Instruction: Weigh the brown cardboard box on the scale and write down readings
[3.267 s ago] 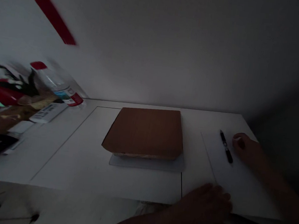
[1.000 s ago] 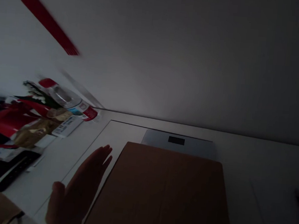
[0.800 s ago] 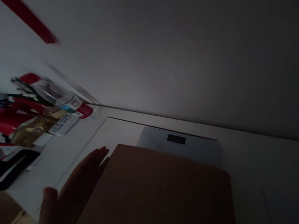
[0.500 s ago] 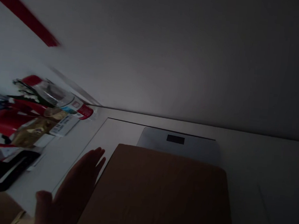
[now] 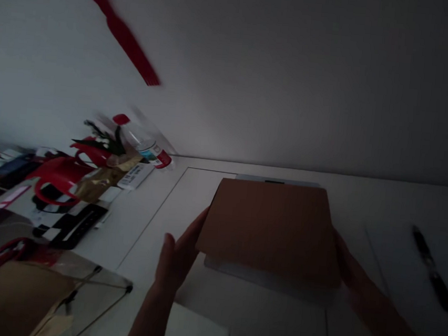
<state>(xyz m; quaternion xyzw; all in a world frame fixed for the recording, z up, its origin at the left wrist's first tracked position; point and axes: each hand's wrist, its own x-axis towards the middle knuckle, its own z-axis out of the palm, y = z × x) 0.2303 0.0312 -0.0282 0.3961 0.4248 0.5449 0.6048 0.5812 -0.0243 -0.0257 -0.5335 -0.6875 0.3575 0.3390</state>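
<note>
A flat brown cardboard box [image 5: 271,228] lies over a grey scale [image 5: 238,271] on the white table [image 5: 155,219]. My left hand [image 5: 178,253] presses against the box's left side, fingers along the edge and thumb up. On the box's right side is my right hand [image 5: 347,264], its fingertips tucked under the edge. The box is held between both hands. The light is dim, and I cannot tell whether the box rests on the scale or hangs just above it.
A black pen [image 5: 432,270] lies on a white sheet at the right. At the left stand a red-capped bottle [image 5: 147,145], red items [image 5: 61,173] and a black object [image 5: 71,224]. A brown paper bag [image 5: 9,300] is at the bottom left. The wall is close behind.
The view has pulled back and down. My left hand moved from beside the box onto its left edge, and my right hand has come into view on the right edge.
</note>
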